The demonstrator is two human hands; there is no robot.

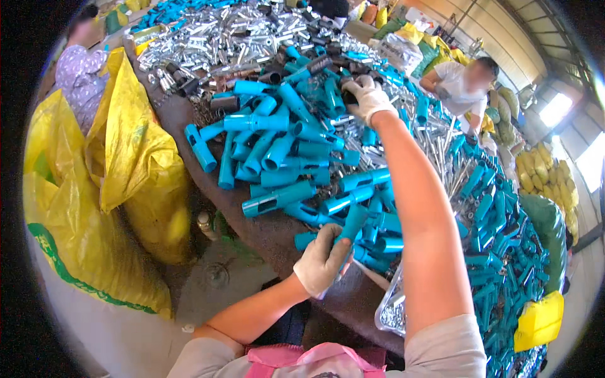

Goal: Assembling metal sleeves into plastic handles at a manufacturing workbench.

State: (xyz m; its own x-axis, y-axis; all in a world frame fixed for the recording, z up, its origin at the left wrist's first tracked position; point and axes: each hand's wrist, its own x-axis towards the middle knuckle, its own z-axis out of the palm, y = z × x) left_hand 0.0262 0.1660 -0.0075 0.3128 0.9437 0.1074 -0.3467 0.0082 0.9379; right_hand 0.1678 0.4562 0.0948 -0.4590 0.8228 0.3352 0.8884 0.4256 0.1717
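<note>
My left hand (321, 261), in a pale glove with grey fingertips, grips a blue slotted tube (356, 220) near the front edge of the heap. The tube points up and away from the palm. Farther off, my right hand (368, 102), gloved too, reaches over the pile with curled fingers. A dark part shows at its fingertips, but what lies in the grasp is mostly hidden. Many blue tubes (277, 151) with long side slots lie jumbled between and around both hands.
Shiny metal parts (233, 38) cover the far table. Yellow sacks (138, 157) stand at the left; a clear container (394, 309) of small metal pieces sits by my right arm. One person (463, 85) works at the far right, another (79, 75) at the far left. A yellow scoop-like piece (539, 321) lies right.
</note>
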